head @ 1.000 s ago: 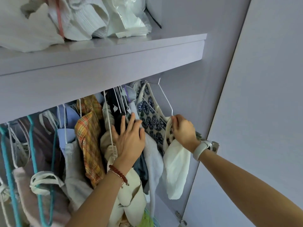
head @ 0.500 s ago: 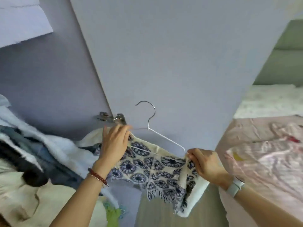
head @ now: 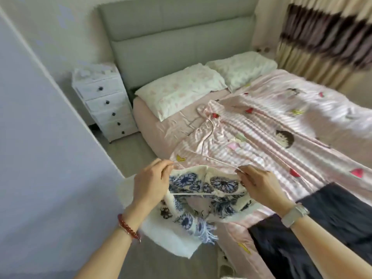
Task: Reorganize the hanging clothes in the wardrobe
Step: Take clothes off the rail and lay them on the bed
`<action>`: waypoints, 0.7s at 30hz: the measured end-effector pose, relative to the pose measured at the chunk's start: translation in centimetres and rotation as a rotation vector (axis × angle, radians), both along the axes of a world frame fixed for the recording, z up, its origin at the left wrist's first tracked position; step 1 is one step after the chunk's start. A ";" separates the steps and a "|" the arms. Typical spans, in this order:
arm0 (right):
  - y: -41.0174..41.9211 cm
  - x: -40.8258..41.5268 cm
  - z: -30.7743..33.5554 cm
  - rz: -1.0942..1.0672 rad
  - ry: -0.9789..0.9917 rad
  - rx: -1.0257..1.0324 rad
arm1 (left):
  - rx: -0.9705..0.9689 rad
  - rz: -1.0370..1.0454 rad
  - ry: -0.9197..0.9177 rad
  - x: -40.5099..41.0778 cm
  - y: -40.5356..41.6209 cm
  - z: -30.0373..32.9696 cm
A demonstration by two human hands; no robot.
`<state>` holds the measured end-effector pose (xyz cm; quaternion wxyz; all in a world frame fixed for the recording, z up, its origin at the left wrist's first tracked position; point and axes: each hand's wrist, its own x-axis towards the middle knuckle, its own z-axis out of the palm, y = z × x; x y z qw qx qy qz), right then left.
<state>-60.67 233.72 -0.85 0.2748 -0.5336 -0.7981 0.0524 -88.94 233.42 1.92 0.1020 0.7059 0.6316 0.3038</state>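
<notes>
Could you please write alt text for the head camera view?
Two hands hold a white wire hanger carrying a blue-flowered cream garment over a pink striped bed: left hand and right hand each grip one end.

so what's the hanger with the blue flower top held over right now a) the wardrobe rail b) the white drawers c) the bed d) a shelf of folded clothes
c: both the left hand and the right hand hold the wire hanger with the flower-print top over the edge of the bed with its pink striped cover; the white drawers stand off beside the headboard.
</notes>
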 end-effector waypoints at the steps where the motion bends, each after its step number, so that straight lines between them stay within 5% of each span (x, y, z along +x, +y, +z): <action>1: 0.5 2.0 0.3 -0.054 0.018 -0.026 | 0.011 -0.035 0.004 2.1 1.9 0.2; 10: 4.4 20.6 -0.1 -0.483 0.217 -0.257 | 0.004 -0.329 0.007 25.0 17.2 -0.9; 17: 7.1 32.3 -7.4 -0.953 0.209 -0.206 | -0.165 -0.522 0.137 41.7 23.7 -8.1; 21: 11.4 36.5 -13.2 -1.024 0.290 -0.288 | -0.315 -0.610 0.279 47.1 26.9 -14.6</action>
